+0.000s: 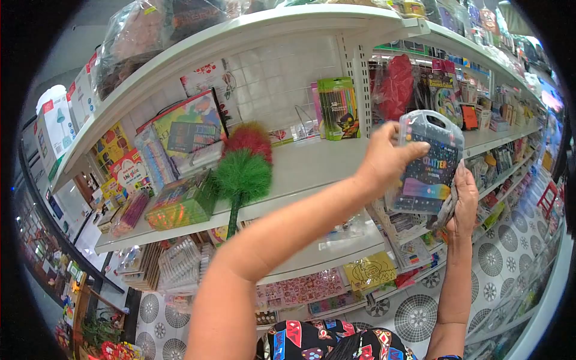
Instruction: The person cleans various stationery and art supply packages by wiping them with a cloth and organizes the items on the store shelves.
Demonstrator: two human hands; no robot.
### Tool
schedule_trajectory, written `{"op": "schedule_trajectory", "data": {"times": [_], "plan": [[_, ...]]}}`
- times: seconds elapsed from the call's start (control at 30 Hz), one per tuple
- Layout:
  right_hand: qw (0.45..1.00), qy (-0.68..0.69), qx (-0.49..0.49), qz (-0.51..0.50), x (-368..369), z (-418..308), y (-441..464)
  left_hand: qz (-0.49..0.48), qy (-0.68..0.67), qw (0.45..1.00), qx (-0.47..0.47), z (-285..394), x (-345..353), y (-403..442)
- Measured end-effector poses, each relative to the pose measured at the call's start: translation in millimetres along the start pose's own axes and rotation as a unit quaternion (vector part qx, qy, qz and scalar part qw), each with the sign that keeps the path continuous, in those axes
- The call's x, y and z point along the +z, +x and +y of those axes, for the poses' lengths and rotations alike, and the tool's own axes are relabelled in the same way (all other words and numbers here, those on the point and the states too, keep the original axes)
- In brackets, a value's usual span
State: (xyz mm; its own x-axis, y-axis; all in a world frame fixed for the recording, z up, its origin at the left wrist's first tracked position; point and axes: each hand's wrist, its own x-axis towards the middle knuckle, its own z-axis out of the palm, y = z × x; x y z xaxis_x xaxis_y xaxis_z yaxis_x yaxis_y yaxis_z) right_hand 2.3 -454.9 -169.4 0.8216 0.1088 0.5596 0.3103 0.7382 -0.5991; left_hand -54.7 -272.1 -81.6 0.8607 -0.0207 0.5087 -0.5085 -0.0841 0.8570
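Observation:
A clear plastic carry case [427,171] with a handle at its top and a dark label reading "GLITTER" is held upright in front of the shelves. My left hand [384,157] grips its left side, the thumb lying across the front. On the lower right edge, my right hand [463,201] is closed round the case, fingertips pointing up. A grey cloth [447,209] is bunched between that hand and the case. Left of my forearm, a red and green fluffy duster [243,171] stands against the shelf edge.
The white shelf [306,165] carries green colored pencil packs [339,108], a boxed stack [183,201] and a drawing set [189,129]. Wrapped goods fill the top shelf [258,27]. More stocked shelves run along the right above a patterned tile floor [416,318].

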Motion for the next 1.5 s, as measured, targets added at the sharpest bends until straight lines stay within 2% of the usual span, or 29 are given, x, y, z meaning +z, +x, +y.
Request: {"op": "schedule_trajectory", "data": {"times": [0.03, 0.1, 0.13, 0.17, 0.3, 0.43, 0.5, 0.57, 0.6, 0.67, 0.8, 0.9, 0.93, 1.07, 1.17, 1.27, 1.37, 1.47, 1.5], "plan": [[1.0, -0.01, -0.022, 0.0, 3, 0, 6, 0.001, 0.054, 0.999, 0.005, 11, -11, 6], [0.999, -0.025, -0.035, -0.005, 17, 3, 14, -0.058, 0.064, 0.993, -0.079, 37, -34, 13], [0.999, -0.03, -0.042, -0.008, 23, 8, 19, -0.082, 0.106, 0.987, -0.089, 46, -46, 19], [0.998, -0.036, -0.05, -0.011, 30, 11, 24, -0.052, 0.138, 0.985, -0.093, 53, -55, 21], [0.992, -0.088, -0.082, -0.025, 67, 26, 41, -0.078, 0.267, 0.953, -0.123, 83, -97, 32], [0.992, -0.081, -0.087, -0.046, 94, 53, 63, -0.055, 0.23, 0.966, -0.1, 93, -128, 34], [0.98, -0.16, -0.102, -0.062, 97, 69, 69, -0.014, 0.252, 0.961, -0.109, 94, -143, 33], [0.959, -0.249, -0.107, -0.086, 93, 91, 74, 0.03, 0.269, 0.955, -0.118, 91, -166, 39], [0.963, -0.251, -0.048, -0.084, 91, 95, 72, -0.006, 0.251, 0.96, -0.123, 87, -190, 46], [0.963, -0.249, 0.07, -0.08, 87, 105, 64, 0.025, 0.275, 0.955, -0.111, 83, -221, 54], [0.936, -0.346, -0.015, -0.066, 51, 150, 84, 0.091, 0.335, 0.931, -0.113, 60, -274, 69], [0.884, -0.446, -0.124, -0.06, 61, 147, 82, 0.086, 0.419, 0.89, -0.157, 35, -312, 81], [0.88, -0.456, -0.111, -0.068, 63, 144, 80, 0.111, 0.423, 0.887, -0.149, 26, -320, 81], [0.878, -0.467, -0.062, -0.088, 69, 138, 80, 0.101, 0.348, 0.907, -0.216, -5, -356, 86], [0.878, -0.466, -0.047, -0.095, 68, 141, 84, 0.109, 0.33, 0.911, -0.221, -18, -372, 86], [0.875, -0.471, -0.038, -0.103, 66, 143, 86, 0.105, 0.324, 0.915, -0.215, -37, -397, 94], [0.881, -0.459, -0.019, -0.11, 69, 137, 84, 0.135, 0.351, 0.912, -0.166, -50, -404, 98], [0.877, -0.467, 0.002, -0.113, 68, 137, 87, 0.072, 0.554, 0.82, -0.124, -54, -416, 112], [0.873, -0.474, 0.01, -0.113, 67, 137, 87, 0.056, 0.599, 0.795, -0.075, -56, -417, 112]]}}
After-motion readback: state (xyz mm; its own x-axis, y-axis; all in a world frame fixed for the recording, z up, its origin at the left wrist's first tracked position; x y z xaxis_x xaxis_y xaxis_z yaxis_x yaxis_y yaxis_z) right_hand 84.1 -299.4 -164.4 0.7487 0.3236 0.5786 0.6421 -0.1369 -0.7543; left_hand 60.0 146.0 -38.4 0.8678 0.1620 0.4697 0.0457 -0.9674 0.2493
